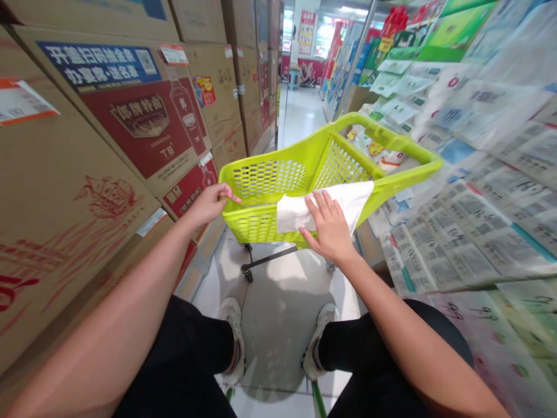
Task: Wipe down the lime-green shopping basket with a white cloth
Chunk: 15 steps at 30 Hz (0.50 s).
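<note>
A lime-green shopping cart [265, 223] stands sideways before me, its handle end to the right. My left hand [214, 202] is at the cart's left end, fingers curled over the rim there. Over the near side's rim lies a white cloth [296, 213], draped down the outside of the basket. My right hand [328, 223] presses on this cloth with its fingers spread out flat. The basket's perforated walls show, and part of its inside is hidden behind the near side.
Stacked cardboard boxes [143, 110] line the left of the aisle. Plastic-wrapped paper packs [470, 226] are piled on the right. Below the cart, a caster wheel [247, 273] rests on the tiled floor [278, 325]. Far down the aisle is a blue stool [294, 78].
</note>
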Tool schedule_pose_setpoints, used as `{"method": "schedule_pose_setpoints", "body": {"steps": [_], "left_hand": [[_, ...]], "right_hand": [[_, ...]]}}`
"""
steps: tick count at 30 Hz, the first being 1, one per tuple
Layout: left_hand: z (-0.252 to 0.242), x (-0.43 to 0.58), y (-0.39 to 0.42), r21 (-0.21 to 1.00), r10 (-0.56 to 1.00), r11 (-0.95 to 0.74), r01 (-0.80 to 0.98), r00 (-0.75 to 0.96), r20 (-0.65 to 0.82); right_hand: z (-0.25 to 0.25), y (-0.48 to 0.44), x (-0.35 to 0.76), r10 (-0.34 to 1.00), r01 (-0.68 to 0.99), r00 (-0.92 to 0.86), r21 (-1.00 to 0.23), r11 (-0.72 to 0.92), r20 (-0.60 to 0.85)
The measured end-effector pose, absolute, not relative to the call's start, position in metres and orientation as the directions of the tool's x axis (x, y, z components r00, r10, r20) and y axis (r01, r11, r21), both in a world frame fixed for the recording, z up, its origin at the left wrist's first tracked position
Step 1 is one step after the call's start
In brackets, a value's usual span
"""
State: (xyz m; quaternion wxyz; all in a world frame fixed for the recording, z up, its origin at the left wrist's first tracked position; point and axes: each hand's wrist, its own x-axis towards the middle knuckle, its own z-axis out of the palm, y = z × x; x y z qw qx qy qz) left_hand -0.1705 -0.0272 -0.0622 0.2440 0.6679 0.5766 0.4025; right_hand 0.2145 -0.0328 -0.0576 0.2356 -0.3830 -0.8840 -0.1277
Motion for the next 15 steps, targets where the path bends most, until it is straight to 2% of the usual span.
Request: {"method": "schedule_pose_setpoints", "body": {"steps": [3, 6, 8, 10, 12, 15], "left_hand": [[-0.063, -0.171, -0.026, 0.789, 0.967, -0.228, 0.57, 0.038, 0.252], [-0.067, -0.17, -0.022, 0.785, 0.965, -0.226, 0.576, 0.025, 0.26], [-0.07, -0.166, -0.019, 0.778, 0.961, -0.228, 0.586, 0.006, 0.277], [-0.071, -0.159, -0.018, 0.767, 0.954, -0.239, 0.596, -0.003, 0.3], [-0.072, -0.148, -0.019, 0.745, 0.948, -0.249, 0.619, -0.003, 0.319], [-0.071, -0.133, -0.026, 0.651, 0.947, -0.24, 0.72, 0.027, 0.319]], "right_hand": [[-0.044, -0.019, 0.241, 0.669, 0.836, -0.474, 0.053, 0.547, 0.572], [-0.03, 0.001, 0.276, 0.695, 0.938, -0.248, -0.012, 0.346, 0.675], [-0.028, 0.006, 0.282, 0.696, 0.954, -0.183, -0.044, 0.296, 0.694], [-0.034, 0.0, 0.267, 0.701, 0.934, -0.237, -0.041, 0.355, 0.672], [-0.046, -0.014, 0.238, 0.699, 0.875, -0.368, -0.025, 0.483, 0.613], [-0.06, -0.037, 0.2, 0.658, 0.757, -0.552, -0.023, 0.653, 0.512]]}}
